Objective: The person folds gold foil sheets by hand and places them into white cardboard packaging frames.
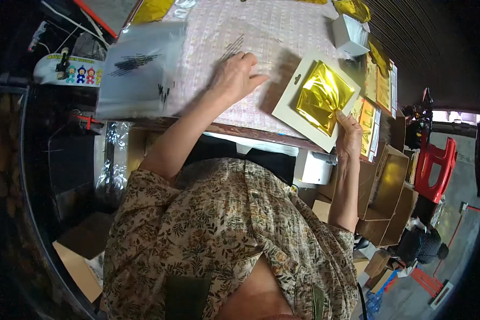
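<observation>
1. Two hands are at work over the near edge of the table (282, 26), both reaching out from the flower-print sleeves at the bottom of the view.
2. Nearest, the right hand (349, 136) pinches the lower corner of a white backing card (290, 101). Thumb and fingers are closed on the card's edge, holding it tilted and partly off the table edge.
3. A crumpled gold foil packet (322, 96) lies on the face of that card, below its hang-hole. The thumb presses on the foil's lower corner, so card and foil are gripped together.
4. Judging from this, the step in hand is seating the foil on its card. The next move would call for the foil to be squared and flattened while the pinch keeps it from sliding. A second hand would likely be needed for that.
5. Further in, the left hand (234, 77) rests palm-down on the patterned cloth with its fingers loosely spread, grasping nothing. It is well apart from the card.
6. Left of it lies a clear plastic bag (138, 69) with thin black pieces (130, 63) on or in it; what they are cannot be told.
7. Beyond the card, to the right, carded gold packets (381, 85) lie in a row, and a small white box (349, 34) sits farther back.
8. Brown cartons (389, 181) stand below the table on the right.
</observation>
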Tool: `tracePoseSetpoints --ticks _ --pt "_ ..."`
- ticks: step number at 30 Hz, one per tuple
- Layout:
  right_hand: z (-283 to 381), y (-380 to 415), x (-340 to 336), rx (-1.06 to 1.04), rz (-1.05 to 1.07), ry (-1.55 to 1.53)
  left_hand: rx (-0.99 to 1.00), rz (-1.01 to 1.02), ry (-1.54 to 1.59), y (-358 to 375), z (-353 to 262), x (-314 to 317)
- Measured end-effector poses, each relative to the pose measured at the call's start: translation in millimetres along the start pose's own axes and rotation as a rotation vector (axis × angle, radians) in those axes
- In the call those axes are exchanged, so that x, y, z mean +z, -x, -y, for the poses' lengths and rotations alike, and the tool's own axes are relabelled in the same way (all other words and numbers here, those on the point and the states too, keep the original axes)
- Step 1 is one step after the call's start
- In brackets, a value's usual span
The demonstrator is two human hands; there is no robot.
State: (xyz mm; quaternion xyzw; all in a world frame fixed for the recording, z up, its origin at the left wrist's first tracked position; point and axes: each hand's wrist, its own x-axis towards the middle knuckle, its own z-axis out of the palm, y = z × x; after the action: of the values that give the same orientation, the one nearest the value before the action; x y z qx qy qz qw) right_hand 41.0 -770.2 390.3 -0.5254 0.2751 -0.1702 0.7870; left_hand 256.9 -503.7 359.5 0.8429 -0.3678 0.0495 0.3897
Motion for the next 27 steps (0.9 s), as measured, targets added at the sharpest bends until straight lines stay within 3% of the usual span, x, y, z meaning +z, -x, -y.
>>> tracePoseSetpoints --ticks 5,7,13,17,19,23,25,26,27 --pt "0 4 2 -0.016 -0.029 0.054 -0.011 -0.010 -0.081 -3 2 1" --pt "-2 2 1 -0.012 -0.042 0.035 -0.131 0.083 0.070 -5 2 -5" --pt "-8 -9 -2 -0.008 0.002 0.011 -0.253 0.158 0.221 0 2 -12" --pt "-6 -7 4 0.011 0.027 0.047 -0.215 0.151 0.160 10 -1 -12" --pt "-3 -4 9 -0.009 -0.007 0.004 -0.080 0.021 -0.001 18 -5 -12" --pt "13 -3 6 -0.041 -0.087 -0.006 0.117 0.108 -0.049 35 -22 -5" --pt "21 -9 -3 -0.087 -0.118 0.045 0.587 0.250 -0.235 38 -37 3" --pt "28 -8 0 -0.079 -0.128 0.008 0.407 0.513 -0.213 36 -53 1" --pt "32 -8 3 -0.076 -0.136 -0.031 0.405 0.511 -0.214 36 -59 3"
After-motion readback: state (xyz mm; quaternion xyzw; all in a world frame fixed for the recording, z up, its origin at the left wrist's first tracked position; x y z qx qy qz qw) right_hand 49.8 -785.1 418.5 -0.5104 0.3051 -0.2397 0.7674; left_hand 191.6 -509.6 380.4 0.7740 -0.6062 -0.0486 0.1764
